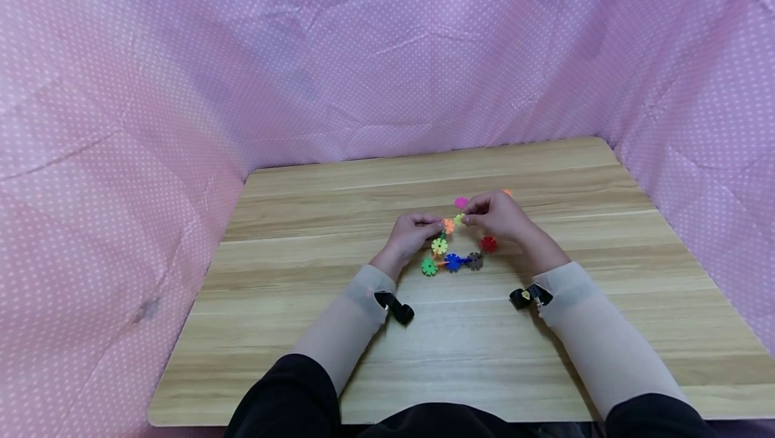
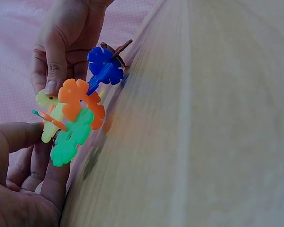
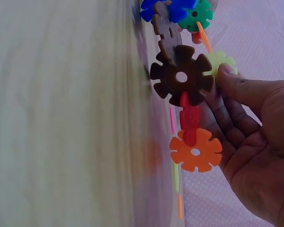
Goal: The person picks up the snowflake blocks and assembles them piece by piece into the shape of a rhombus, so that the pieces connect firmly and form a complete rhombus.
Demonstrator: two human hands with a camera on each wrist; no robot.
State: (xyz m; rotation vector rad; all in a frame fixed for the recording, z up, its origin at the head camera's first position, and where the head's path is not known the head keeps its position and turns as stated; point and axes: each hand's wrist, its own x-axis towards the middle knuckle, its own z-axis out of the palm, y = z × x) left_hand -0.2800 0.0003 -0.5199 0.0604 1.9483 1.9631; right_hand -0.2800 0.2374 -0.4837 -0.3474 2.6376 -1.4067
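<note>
A chain of joined plastic snowflake discs stands above the wooden table between the hands. It has a green disc [image 1: 429,266], a blue disc [image 1: 453,262], a brown disc [image 3: 181,75], a red disc [image 3: 190,118] and orange discs [image 3: 196,151]. My left hand [image 1: 410,239] pinches the chain near an orange disc [image 1: 449,225], thumb against fingers. With thumb and fingertips, my right hand [image 1: 499,217] pinches a pale yellow disc [image 3: 220,61] beside that orange one. How the pale yellow and orange discs join is partly hidden by the fingers.
A magenta disc [image 1: 461,202] lies on the wooden table [image 1: 339,196] beyond the hands. Part of an orange disc [image 1: 507,192] shows behind the right hand. Pink dotted cloth [image 1: 387,54] hangs around the table's back and sides.
</note>
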